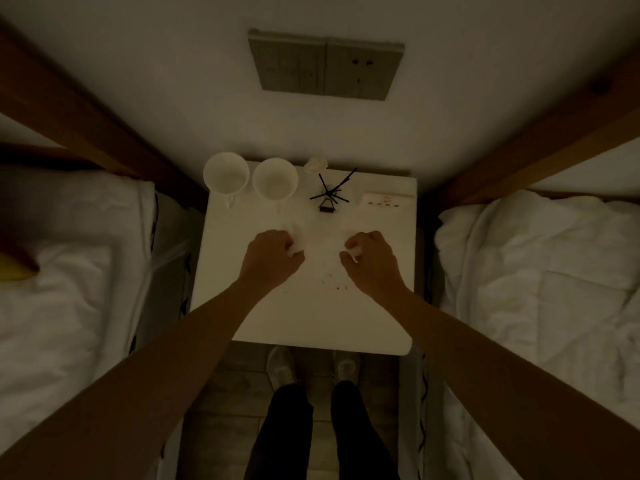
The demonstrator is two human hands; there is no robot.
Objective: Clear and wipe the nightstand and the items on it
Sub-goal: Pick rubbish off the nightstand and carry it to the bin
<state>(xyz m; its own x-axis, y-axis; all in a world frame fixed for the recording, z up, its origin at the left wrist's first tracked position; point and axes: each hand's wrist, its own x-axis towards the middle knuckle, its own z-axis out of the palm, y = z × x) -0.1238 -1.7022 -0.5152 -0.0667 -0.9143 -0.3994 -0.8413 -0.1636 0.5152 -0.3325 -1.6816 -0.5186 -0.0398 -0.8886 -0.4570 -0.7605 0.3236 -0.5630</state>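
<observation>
A white nightstand [311, 313] stands between two beds in dim light. At its back edge sit two white cups [226, 173] [275, 179], a small black reed diffuser [327, 199] with dark sticks, a small white object [316, 164] and a flat white card or panel [386, 199]. A thin white tissue [320, 244] lies spread on the top. My left hand [273, 258] pinches its left part and my right hand [372, 259] pinches its right part. A few dark crumbs [336, 285] lie on the surface between my wrists.
White-sheeted beds [69, 289] [540, 278] with wooden headboards flank the nightstand closely on both sides. A grey socket panel [325, 65] is on the wall above. My legs and shoes [311, 375] stand on the tiled floor in front.
</observation>
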